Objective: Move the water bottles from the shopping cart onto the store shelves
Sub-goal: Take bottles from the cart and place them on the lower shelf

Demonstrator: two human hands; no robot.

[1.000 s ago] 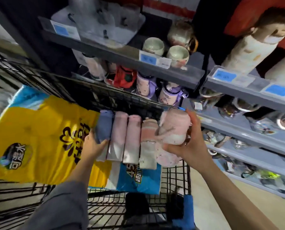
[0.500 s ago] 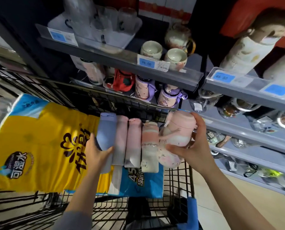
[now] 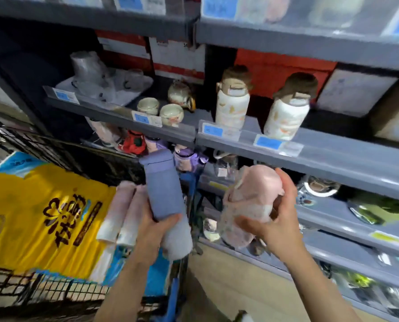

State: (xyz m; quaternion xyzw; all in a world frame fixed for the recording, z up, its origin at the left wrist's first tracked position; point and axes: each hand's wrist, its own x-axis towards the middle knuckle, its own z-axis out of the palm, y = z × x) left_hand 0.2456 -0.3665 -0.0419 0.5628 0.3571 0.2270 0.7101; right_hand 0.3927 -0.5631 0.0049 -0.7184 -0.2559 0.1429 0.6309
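Note:
My left hand grips a blue-purple water bottle, lifted above the shopping cart and pointing up toward the shelves. In my right hand is a round pink bottle, held out past the cart's right edge in front of the lower shelf. Two pink bottles still lie side by side in the cart on a yellow package. The view is blurred by motion.
Grey store shelves fill the right and top. Two white bottles with brown lids stand on the middle shelf, small cups and a teapot to their left. Purple and red bottles sit on the shelf below. Boxes line the back.
Both hands have lifted their bottles out of the cart, up and to the right toward the shelves. The head camera has tilted up, showing more shelving.

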